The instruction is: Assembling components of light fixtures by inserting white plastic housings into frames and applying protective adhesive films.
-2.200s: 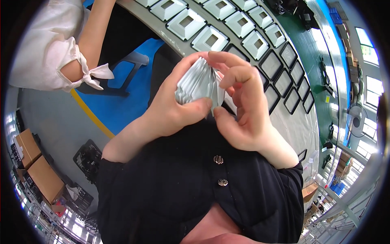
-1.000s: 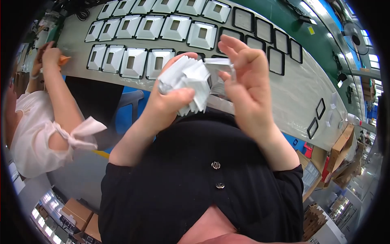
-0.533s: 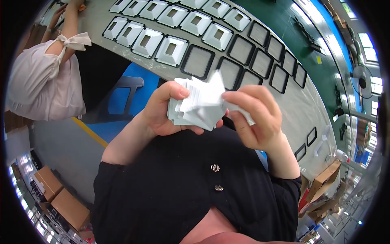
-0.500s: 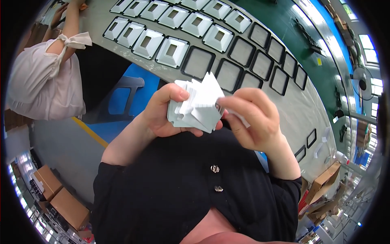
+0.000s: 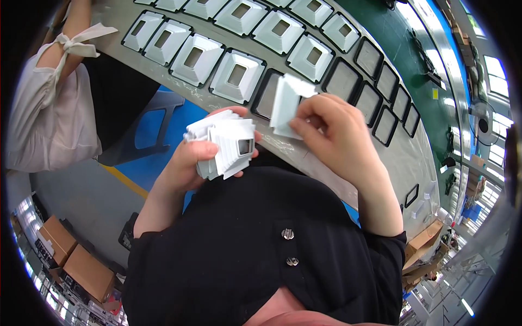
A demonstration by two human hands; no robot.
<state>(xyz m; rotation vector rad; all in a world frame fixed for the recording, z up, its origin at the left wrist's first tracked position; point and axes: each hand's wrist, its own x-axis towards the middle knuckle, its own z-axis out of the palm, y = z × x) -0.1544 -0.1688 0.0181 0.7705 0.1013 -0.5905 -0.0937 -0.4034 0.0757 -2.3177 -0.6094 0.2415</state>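
My left hand (image 5: 188,158) is closed round a nested stack of white tapered covers (image 5: 228,142), each with a rectangular opening, held in front of my body. Between the thumb and fingers of my right hand (image 5: 338,133) is one single white cover (image 5: 284,106), tilted above the table's near edge. Behind this cover lies a black rectangular frame (image 5: 265,99), partly hidden by it. To its left a white cover seated in a frame (image 5: 237,76) ends the nearest row.
Further frames with white covers (image 5: 279,30) fill rows across the grey table (image 5: 163,76). Several bare black frames (image 5: 387,126) lie to the right. Another person in a white top (image 5: 60,108) is at the left, near a blue stool (image 5: 155,122). Cardboard boxes (image 5: 87,271) stand lower left.
My right hand has drawn one cover off the stack and carried it up and forward toward the frames. My left hand with the stack has shifted slightly left.
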